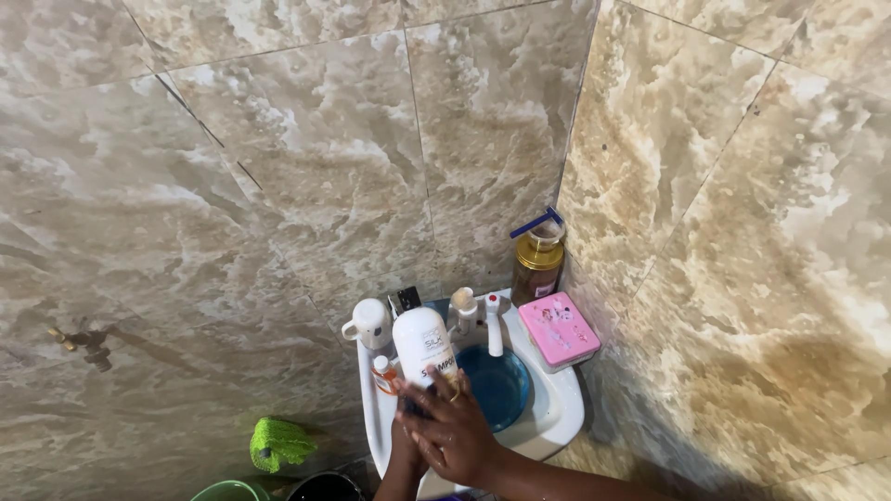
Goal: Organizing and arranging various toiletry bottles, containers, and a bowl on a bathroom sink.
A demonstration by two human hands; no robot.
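A white shampoo bottle (pixel 424 346) leans slightly at the front left of a small white corner sink (pixel 557 413). My right hand (pixel 457 434), with a ring on one finger, comes in from the lower right and wraps its fingers around the bottle's lower end. My left hand (pixel 402 453) rises from below and lies mostly hidden under the right one, so I cannot see its grip. A blue bowl (pixel 498 383) sits in the sink just right of my hands.
On the rim stand a white jug-like container (pixel 369 322), a small orange-labelled bottle (pixel 382 374), a white tap (pixel 494 325), a pink box (pixel 558 330) and an amber bottle (pixel 537 263). A green cloth (pixel 278 443) and two buckets (pixel 325 487) lie lower left. Tiled walls close in.
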